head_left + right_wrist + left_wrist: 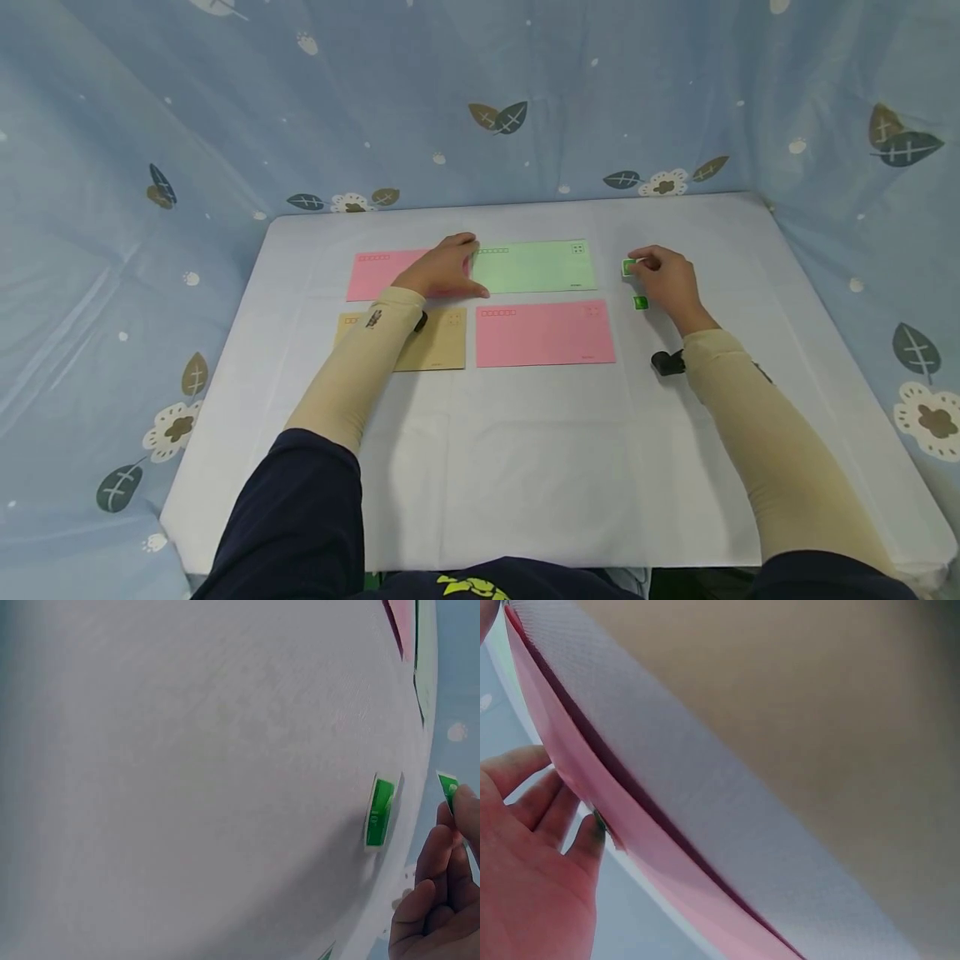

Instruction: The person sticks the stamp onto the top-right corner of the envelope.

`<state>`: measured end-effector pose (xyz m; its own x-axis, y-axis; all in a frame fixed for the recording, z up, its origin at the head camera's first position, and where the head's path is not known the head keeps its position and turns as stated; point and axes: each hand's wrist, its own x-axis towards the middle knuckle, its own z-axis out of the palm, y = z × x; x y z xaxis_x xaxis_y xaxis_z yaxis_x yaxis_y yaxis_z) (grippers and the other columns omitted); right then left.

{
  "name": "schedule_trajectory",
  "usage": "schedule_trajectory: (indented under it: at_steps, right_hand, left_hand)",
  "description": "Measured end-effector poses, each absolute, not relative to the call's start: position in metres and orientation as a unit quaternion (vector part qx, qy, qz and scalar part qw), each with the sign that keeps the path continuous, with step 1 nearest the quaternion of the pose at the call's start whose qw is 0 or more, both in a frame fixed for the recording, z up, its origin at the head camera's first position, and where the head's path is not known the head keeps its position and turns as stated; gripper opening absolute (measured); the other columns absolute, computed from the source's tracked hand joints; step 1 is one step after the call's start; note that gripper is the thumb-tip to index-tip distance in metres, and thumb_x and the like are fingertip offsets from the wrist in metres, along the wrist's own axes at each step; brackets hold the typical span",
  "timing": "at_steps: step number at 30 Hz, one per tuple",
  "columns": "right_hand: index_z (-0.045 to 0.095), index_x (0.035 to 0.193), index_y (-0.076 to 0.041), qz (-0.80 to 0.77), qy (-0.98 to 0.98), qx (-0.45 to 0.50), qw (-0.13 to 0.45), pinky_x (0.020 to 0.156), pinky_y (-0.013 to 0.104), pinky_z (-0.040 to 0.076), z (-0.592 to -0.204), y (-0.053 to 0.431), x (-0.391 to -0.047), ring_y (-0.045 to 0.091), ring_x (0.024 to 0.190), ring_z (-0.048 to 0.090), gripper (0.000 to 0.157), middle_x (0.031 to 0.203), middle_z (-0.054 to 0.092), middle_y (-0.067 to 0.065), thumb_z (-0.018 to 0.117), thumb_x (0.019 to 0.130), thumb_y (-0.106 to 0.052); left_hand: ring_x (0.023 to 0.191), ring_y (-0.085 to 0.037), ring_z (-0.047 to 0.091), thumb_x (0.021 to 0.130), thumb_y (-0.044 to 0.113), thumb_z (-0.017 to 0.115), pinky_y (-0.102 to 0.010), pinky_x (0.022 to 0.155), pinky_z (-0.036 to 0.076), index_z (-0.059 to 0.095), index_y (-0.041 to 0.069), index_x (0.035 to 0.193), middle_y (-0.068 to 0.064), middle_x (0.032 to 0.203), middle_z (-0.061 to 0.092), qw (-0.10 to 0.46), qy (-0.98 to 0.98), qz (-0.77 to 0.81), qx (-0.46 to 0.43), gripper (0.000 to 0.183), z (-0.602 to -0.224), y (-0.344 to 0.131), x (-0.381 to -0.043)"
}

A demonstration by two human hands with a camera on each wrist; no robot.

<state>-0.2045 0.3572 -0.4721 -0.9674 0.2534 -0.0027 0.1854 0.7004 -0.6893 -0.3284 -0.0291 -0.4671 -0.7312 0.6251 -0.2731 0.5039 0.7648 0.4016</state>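
My left hand (442,267) rests over the right part of the upper-left pink envelope (371,275), fingers spread and relaxed. In the left wrist view, its fingertips (592,825) touch the edge of the pink envelope (630,795), and a small green patch shows by one of them. Between thumb and forefinger, my right hand (667,279) pinches a small green stamp (448,786) with a white border, to the right of the envelopes. Another green stamp (640,302) lies on the white table just below that hand.
A light green envelope (532,267) lies right of the left hand. Nearer me are a second pink envelope (545,333) and a tan one (435,342), partly under the left forearm. Blue patterned cloth (450,67) hangs behind the white table (525,467).
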Motion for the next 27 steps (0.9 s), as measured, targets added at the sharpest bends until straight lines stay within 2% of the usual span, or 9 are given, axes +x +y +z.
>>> schedule_trajectory:
  at_steps: [15, 27]
  right_hand:
    - [0.067, 0.131, -0.009, 0.382, -0.917, -0.112, 0.030, 0.082, 0.040, 0.047, -0.470, 0.345, -0.215, 0.029, 0.102, 0.055, 0.032, 0.118, 0.064, 0.016, 0.061, 0.104, -0.023]
    - [0.068, 0.129, -0.010, 0.396, -0.912, -0.098, 0.038, 0.071, 0.035, 0.047, -0.470, 0.331, -0.225, 0.027, 0.091, 0.055, 0.031, 0.113, 0.064, 0.014, 0.062, 0.103, -0.025]
  left_hand:
    - [0.157, -0.023, 0.006, 0.080, 0.066, 0.077, -0.044, 0.124, 0.022, 0.021, 0.011, 0.164, -0.003, 0.171, 0.009, 0.197, 0.920, 0.153, 0.302, 0.115, -0.470, -0.030, -0.330]
    - [0.157, -0.022, 0.006, 0.078, 0.070, 0.076, -0.042, 0.125, 0.020, 0.021, 0.011, 0.163, -0.003, 0.171, 0.008, 0.197, 0.920, 0.149, 0.305, 0.118, -0.475, -0.030, -0.335]
